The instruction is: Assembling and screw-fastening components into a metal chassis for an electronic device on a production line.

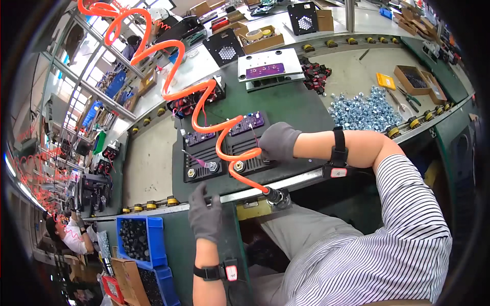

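Panels (204, 152): 2 | boards (246, 124) on them: 2 | left hand (205, 214): fingers apart | right hand (279, 143): can't discern grip

Left hand (205, 217) wore a plain dark gray glove (210, 228), cuff at the wrist; right hand (279, 143) had a matching one. Black strap (206, 274) circled the left forearm, small box (231, 270) attached, pale label with red edging and dark marks. Right forearm carried a similar black band (338, 136), black buckle (339, 155), tag (338, 173) in white and red. Shirt (352, 268) was white with thin dark stripes, short sleeve (412, 199) loose. Pants (311, 229) were light gray.
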The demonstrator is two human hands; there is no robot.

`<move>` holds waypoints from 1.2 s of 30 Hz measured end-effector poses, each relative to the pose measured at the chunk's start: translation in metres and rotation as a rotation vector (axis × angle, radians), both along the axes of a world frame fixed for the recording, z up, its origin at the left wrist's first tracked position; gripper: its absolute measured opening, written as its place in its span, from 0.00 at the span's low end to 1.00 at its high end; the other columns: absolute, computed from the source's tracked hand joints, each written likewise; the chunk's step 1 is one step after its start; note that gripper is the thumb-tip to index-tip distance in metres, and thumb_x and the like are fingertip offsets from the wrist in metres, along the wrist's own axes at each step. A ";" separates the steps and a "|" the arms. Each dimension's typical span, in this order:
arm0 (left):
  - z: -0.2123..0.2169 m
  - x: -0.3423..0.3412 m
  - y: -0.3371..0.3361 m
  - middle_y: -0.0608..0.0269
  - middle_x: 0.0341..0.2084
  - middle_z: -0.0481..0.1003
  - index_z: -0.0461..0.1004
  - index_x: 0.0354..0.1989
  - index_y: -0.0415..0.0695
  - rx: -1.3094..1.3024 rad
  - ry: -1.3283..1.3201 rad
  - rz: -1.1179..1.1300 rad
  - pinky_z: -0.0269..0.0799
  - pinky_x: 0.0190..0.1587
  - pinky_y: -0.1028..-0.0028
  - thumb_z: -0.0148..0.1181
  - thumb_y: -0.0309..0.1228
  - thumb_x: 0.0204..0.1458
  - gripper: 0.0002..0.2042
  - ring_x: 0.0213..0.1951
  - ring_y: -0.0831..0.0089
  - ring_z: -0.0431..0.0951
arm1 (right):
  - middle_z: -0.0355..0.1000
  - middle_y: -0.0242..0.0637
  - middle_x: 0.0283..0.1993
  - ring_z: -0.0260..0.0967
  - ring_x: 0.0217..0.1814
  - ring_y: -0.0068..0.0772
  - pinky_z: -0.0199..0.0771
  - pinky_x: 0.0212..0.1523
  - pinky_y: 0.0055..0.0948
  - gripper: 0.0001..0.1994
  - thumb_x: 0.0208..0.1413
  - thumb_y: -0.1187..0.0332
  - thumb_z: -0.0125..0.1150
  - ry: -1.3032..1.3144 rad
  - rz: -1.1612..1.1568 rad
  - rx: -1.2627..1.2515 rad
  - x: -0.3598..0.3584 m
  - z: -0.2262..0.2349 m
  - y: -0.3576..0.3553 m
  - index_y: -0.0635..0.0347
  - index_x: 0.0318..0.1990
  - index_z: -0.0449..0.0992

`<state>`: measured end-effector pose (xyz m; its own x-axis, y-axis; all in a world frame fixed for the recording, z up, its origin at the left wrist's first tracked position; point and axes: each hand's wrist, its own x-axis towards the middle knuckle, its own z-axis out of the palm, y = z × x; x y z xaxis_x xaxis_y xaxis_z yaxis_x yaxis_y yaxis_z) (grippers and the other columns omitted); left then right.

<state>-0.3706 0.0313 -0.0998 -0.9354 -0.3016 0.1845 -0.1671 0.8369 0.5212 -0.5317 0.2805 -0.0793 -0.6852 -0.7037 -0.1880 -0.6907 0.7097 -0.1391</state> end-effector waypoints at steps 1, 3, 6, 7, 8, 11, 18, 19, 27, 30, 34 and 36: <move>-0.008 0.008 -0.005 0.52 0.49 0.72 0.69 0.58 0.46 0.017 -0.043 0.040 0.72 0.50 0.64 0.61 0.34 0.52 0.23 0.46 0.59 0.75 | 0.76 0.43 0.30 0.76 0.37 0.49 0.75 0.40 0.45 0.14 0.54 0.55 0.58 -0.022 -0.015 0.037 -0.004 0.000 0.003 0.56 0.33 0.80; -0.025 0.022 -0.015 0.52 0.50 0.71 0.69 0.57 0.46 -0.157 -0.015 0.031 0.69 0.54 0.61 0.61 0.35 0.51 0.23 0.51 0.56 0.72 | 0.77 0.43 0.31 0.75 0.37 0.49 0.75 0.39 0.44 0.14 0.55 0.54 0.59 0.009 -0.103 -0.221 -0.014 -0.004 0.024 0.55 0.33 0.80; -0.053 0.040 -0.022 0.52 0.52 0.70 0.70 0.56 0.46 -0.348 0.011 0.048 0.64 0.59 0.57 0.61 0.37 0.51 0.23 0.56 0.53 0.68 | 0.77 0.45 0.36 0.76 0.41 0.49 0.75 0.44 0.42 0.22 0.59 0.44 0.55 0.166 -0.289 -0.586 -0.058 -0.014 0.082 0.54 0.38 0.82; -0.060 0.044 -0.022 0.52 0.52 0.70 0.71 0.56 0.46 -0.393 -0.022 0.071 0.62 0.60 0.56 0.60 0.37 0.51 0.22 0.57 0.52 0.67 | 0.77 0.46 0.37 0.75 0.42 0.49 0.74 0.44 0.42 0.21 0.58 0.45 0.56 0.221 -0.347 -0.623 -0.079 -0.018 0.107 0.54 0.40 0.81; -0.065 0.046 -0.023 0.52 0.52 0.70 0.73 0.54 0.47 -0.375 -0.034 0.072 0.61 0.60 0.54 0.59 0.37 0.51 0.20 0.57 0.52 0.67 | 0.77 0.48 0.36 0.75 0.41 0.50 0.74 0.43 0.42 0.21 0.57 0.46 0.58 0.260 -0.458 -0.589 -0.101 -0.024 0.126 0.56 0.38 0.80; -0.070 0.047 -0.023 0.53 0.51 0.70 0.74 0.52 0.47 -0.396 0.012 0.058 0.61 0.60 0.54 0.58 0.36 0.51 0.19 0.56 0.52 0.67 | 0.76 0.47 0.43 0.73 0.48 0.49 0.72 0.48 0.43 0.25 0.50 0.44 0.63 0.197 -0.655 -0.421 -0.145 -0.053 0.185 0.56 0.44 0.77; -0.062 0.044 -0.018 0.54 0.47 0.71 0.75 0.48 0.47 -0.391 0.017 0.077 0.61 0.60 0.55 0.58 0.35 0.51 0.16 0.55 0.53 0.67 | 0.58 0.50 0.68 0.59 0.69 0.49 0.61 0.67 0.39 0.46 0.46 0.43 0.65 0.162 -0.689 -0.107 -0.202 -0.100 0.215 0.56 0.69 0.56; -0.062 0.043 -0.018 0.52 0.47 0.71 0.75 0.48 0.46 -0.397 0.020 0.077 0.61 0.60 0.55 0.58 0.35 0.51 0.16 0.55 0.52 0.67 | 0.57 0.50 0.69 0.58 0.69 0.49 0.61 0.67 0.39 0.46 0.46 0.44 0.66 0.125 -0.721 -0.102 -0.206 -0.106 0.213 0.56 0.70 0.55; -0.062 0.041 -0.020 0.57 0.48 0.71 0.74 0.48 0.49 -0.387 -0.014 0.094 0.60 0.60 0.54 0.58 0.37 0.50 0.16 0.55 0.54 0.67 | 0.73 0.53 0.52 0.70 0.57 0.52 0.70 0.57 0.42 0.32 0.44 0.54 0.66 -0.006 -0.836 -0.132 -0.218 -0.134 0.216 0.59 0.57 0.67; -0.061 0.041 -0.020 0.57 0.48 0.71 0.74 0.48 0.49 -0.377 -0.001 0.086 0.60 0.60 0.54 0.58 0.37 0.50 0.16 0.55 0.54 0.67 | 0.74 0.52 0.49 0.72 0.53 0.51 0.72 0.53 0.41 0.27 0.46 0.58 0.65 0.004 -0.837 -0.088 -0.210 -0.133 0.220 0.59 0.53 0.69; -0.062 0.042 -0.020 0.56 0.48 0.70 0.74 0.48 0.49 -0.381 -0.027 0.102 0.60 0.60 0.54 0.58 0.37 0.50 0.16 0.55 0.53 0.67 | 0.77 0.48 0.36 0.76 0.40 0.45 0.75 0.41 0.38 0.16 0.47 0.65 0.63 -0.068 -0.863 -0.388 -0.198 -0.128 0.227 0.60 0.43 0.74; -0.063 0.043 -0.021 0.56 0.49 0.70 0.74 0.48 0.49 -0.373 -0.016 0.093 0.60 0.60 0.54 0.58 0.37 0.51 0.16 0.55 0.54 0.67 | 0.74 0.40 0.28 0.74 0.28 0.32 0.74 0.28 0.33 0.12 0.47 0.71 0.62 -0.228 -0.881 -0.682 -0.191 -0.127 0.233 0.60 0.41 0.73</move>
<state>-0.3274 0.0107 -0.1632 -0.9109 -0.2998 0.2834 -0.2563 0.9496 0.1806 -0.7228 0.5132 -0.2063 -0.9910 0.0028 -0.1342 0.1022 0.6637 -0.7410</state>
